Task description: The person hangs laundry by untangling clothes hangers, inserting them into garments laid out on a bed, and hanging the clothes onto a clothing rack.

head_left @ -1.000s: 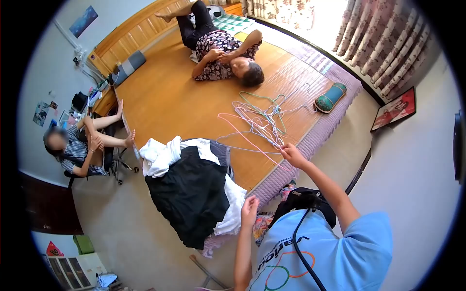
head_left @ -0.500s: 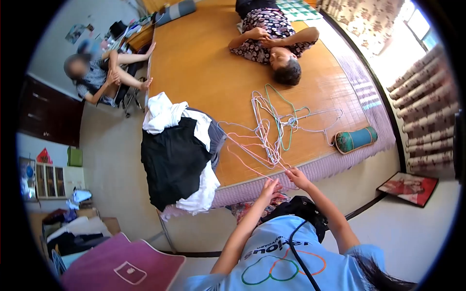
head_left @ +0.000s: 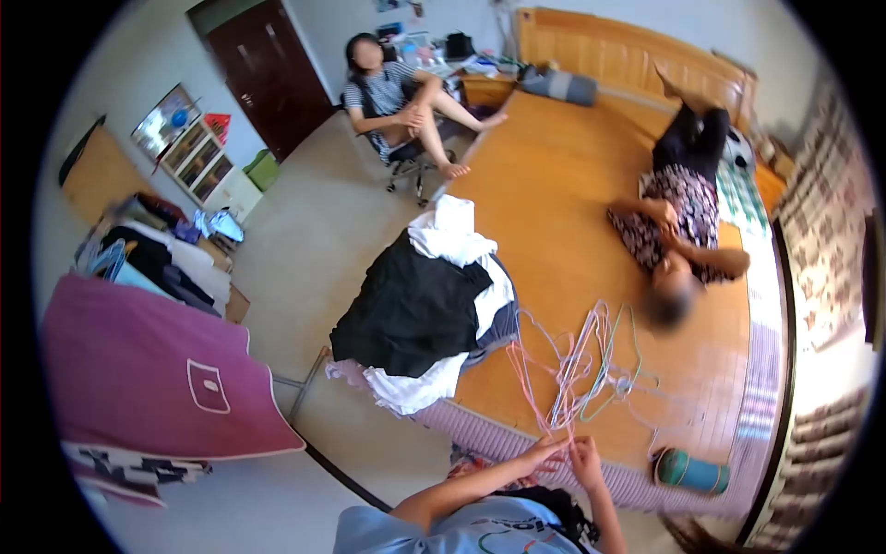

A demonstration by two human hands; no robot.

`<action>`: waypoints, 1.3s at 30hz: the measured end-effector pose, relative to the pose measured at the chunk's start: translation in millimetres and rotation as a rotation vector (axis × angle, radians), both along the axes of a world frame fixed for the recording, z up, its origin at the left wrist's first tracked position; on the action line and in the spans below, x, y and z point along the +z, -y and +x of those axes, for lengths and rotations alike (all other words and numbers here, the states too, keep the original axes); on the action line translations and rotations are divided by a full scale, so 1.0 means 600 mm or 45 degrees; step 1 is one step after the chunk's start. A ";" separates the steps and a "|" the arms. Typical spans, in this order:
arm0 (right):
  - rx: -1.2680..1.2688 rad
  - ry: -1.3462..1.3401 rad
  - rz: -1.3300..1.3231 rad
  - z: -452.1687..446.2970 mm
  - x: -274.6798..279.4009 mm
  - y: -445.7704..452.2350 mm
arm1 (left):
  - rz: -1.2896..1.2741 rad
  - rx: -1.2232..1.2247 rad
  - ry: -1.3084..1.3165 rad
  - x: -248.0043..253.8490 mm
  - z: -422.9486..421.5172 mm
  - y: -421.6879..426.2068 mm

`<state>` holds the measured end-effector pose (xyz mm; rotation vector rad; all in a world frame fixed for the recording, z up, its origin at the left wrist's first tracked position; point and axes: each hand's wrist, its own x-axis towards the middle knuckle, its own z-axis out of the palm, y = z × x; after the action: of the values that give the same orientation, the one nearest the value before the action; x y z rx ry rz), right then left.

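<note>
My left hand (head_left: 543, 453) is closed on a pink clothes hanger (head_left: 523, 390) at the bed's near edge. Close beside it, my right hand (head_left: 585, 460) pinches the same hanger's end, though the exact grip is small and blurred. Just beyond my hands, several wire hangers (head_left: 591, 355) in white, pink and green lie tangled on the bed mat. Left of them is a pile of clothes with a black garment (head_left: 406, 305) on top and white garments (head_left: 454, 231) around it.
One person (head_left: 683, 212) lies on the bed (head_left: 544, 175); another (head_left: 397, 102) sits on a wheeled chair at the far left. A green and blue bolster (head_left: 692, 471) lies at the near right corner. A purple cloth (head_left: 157, 369) hangs at the left.
My view has swung left, so the bed and clothes appear further right. My hands have come closer together and stay on the pink hanger.
</note>
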<state>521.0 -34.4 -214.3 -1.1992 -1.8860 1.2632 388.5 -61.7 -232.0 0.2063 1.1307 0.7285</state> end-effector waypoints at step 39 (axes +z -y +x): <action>0.685 0.348 -0.537 -0.664 0.021 0.146 | 0.595 0.576 -0.422 0.038 -0.608 0.240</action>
<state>122.4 -122.1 -201.5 -1.1467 -2.3168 1.9435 23.6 -205.9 -209.1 0.4875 1.3249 1.4007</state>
